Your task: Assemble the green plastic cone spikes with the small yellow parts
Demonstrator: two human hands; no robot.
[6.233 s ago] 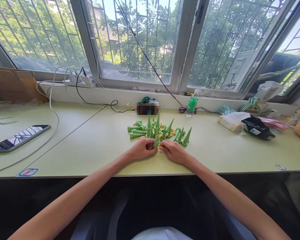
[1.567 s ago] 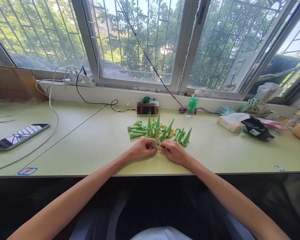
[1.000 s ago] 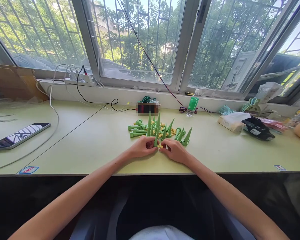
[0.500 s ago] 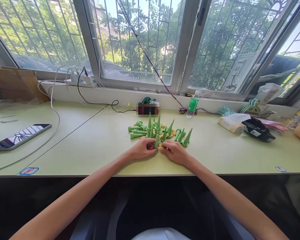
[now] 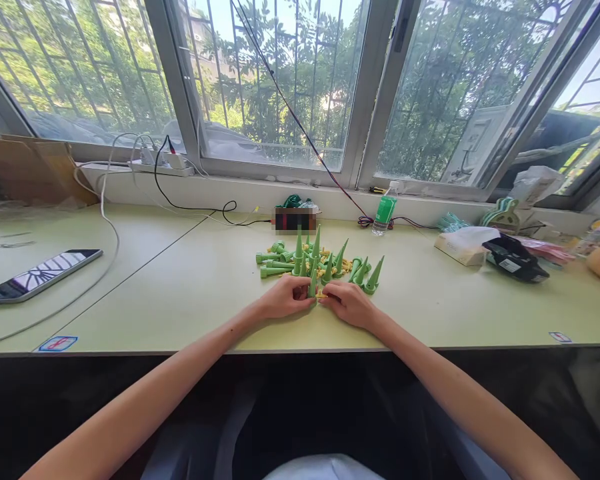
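Note:
My left hand [image 5: 289, 297] is closed around the base of a green plastic spike [image 5: 313, 283], which points upward near the table's front. Close on its right, my right hand [image 5: 347, 303] pinches a small yellow plastic piece [image 5: 322, 294] against or beside that base; whether the two parts touch is hard to see. Just beyond my hands lies a pile of green spikes [image 5: 299, 252], some upright on their bases and some on their sides. Small yellow pieces [image 5: 347, 268] are scattered among them. Both sets of fingertips are partly hidden.
On the pale table [image 5: 180, 287] a phone [image 5: 40, 275] with a white cable lies at left. Behind the pile are a blurred dark box [image 5: 294, 220] and a water bottle [image 5: 385, 210]. A tissue box [image 5: 461, 247] and a black packet [image 5: 516, 259] sit at right.
Hardly anything differs. Both hands stay at the same spot with the green spike and yellow piece; the view has shifted very slightly.

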